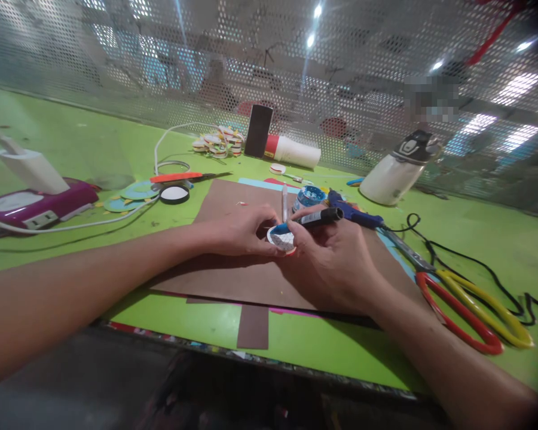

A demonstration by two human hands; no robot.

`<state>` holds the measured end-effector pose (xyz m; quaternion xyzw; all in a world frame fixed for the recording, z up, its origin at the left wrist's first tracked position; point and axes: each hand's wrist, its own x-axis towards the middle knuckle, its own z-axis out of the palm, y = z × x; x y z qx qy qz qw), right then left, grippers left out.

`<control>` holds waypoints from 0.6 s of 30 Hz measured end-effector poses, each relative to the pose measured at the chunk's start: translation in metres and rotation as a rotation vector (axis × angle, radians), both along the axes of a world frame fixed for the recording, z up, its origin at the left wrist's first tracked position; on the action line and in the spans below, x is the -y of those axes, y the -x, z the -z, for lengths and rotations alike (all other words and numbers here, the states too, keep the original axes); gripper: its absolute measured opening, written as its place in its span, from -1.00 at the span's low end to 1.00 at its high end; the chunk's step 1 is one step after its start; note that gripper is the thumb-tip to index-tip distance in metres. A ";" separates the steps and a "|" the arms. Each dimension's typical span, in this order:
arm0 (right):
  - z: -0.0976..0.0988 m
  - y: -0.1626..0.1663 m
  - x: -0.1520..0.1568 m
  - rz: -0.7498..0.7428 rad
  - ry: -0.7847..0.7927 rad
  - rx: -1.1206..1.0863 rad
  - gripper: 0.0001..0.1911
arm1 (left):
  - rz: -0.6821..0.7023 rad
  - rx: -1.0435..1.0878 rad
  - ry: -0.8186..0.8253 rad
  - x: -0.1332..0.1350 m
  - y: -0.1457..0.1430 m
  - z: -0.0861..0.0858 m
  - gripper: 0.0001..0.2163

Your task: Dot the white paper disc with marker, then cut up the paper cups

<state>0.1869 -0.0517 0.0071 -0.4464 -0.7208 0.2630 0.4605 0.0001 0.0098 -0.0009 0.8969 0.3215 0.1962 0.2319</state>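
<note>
Green table (215,327): carries everything here; a brown sheet (224,280) lies on it beneath both hands, with a brown strip (253,328) sticking out toward the near edge.
White disc (283,241): in the hands above the middle of the brown sheet, pale face up, a bit of red showing at its lower edge.
Left hand (237,232): fingers pinching the rim of the white disc from its left side.
Right hand (343,257): fingers closed around a marker (316,218), whose blue end meets the disc's face while its black end points off to the right.
Just beyond the hands: a slim pale stick (285,202) and an open jar (310,196) smeared with blue paint.
Right side: a blue glue gun (356,212), large scissors (464,310) with one red and one yellow handle, and a tilted white bottle (391,178) with a black top.
Left side: a purple power strip (67,200) with a white plug (33,171), pale round pieces (124,202), a black-rimmed lid (174,194) and an orange-handled tool (174,177).
Far edge: a cluster of small discs (215,143), a propped phone (259,132) and a red-and-white container (298,153) on its side, before a perforated panel (161,71).
</note>
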 end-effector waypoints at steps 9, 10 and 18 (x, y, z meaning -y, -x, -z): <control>0.005 0.002 -0.002 0.060 -0.051 0.006 -0.76 | -0.023 -0.004 0.006 0.001 -0.001 0.001 -0.60; 0.006 0.003 -0.002 0.049 -0.039 -0.005 -0.76 | -0.026 -0.001 0.008 0.001 -0.001 0.001 -0.60; 0.001 0.006 0.001 0.219 -0.112 -0.149 -0.78 | -0.065 -0.029 0.021 0.003 -0.001 -0.002 -0.60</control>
